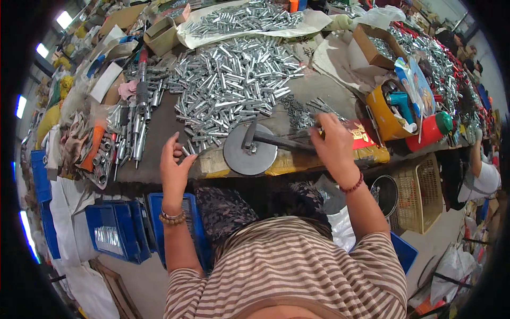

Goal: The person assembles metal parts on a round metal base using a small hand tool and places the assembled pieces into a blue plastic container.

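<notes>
Dark metal hammer [279, 140] overlapped round grey disc [236, 157]; right hand [337, 147] curled at handle, left hand [174, 164] half-open at silver metal tube [186, 151] left of disc; grips unclear. Tube heap [228, 80] lay behind disc; finished share unclear.

Heaped metal parts [228, 80], a hammer [284, 141] and bins [141, 234] mark a workshop.

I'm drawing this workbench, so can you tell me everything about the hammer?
The hammer is dark, with a narrow, metal-looking head set crosswise on a long handle. The head is over the round gray disc; the handle runs rightward to the right hand. Its far end and the grip are hard to see.
</notes>
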Tool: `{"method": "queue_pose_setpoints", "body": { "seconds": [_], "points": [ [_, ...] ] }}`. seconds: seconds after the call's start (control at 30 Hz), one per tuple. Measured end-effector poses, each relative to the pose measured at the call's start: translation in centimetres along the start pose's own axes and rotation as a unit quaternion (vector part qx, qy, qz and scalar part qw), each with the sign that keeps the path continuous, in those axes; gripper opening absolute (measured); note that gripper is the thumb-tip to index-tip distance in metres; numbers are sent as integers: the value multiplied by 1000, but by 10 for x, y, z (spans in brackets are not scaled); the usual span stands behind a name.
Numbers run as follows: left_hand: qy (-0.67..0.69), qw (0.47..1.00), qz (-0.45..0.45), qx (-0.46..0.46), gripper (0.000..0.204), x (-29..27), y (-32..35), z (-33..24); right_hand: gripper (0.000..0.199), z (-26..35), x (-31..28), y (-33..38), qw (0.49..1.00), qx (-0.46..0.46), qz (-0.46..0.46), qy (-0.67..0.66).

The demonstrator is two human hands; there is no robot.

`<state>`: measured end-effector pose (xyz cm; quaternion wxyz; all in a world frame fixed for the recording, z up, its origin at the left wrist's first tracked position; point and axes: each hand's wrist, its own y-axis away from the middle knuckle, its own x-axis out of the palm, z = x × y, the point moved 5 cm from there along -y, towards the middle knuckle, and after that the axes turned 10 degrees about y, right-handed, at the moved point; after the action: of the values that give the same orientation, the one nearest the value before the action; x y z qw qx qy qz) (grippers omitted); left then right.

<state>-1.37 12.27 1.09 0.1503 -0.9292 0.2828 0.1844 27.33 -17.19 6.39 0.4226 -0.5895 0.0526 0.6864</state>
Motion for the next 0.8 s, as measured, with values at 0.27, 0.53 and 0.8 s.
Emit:
{"method": "queue_pose_setpoints", "body": {
  "seconds": [0.27,0.53,0.8],
  "points": [
    [-26,1000,15,4,67,4,-1,-23,50,-48,32,-19,984,36,98,143],
    [121,992,-33,11,45,6,16,-21,36,-2,-7,-4,999,-30,33,-23],
    [-49,964,165,201,45,77,44,-81,21,80,44,25,902,3,202,-381]
  ]
}}
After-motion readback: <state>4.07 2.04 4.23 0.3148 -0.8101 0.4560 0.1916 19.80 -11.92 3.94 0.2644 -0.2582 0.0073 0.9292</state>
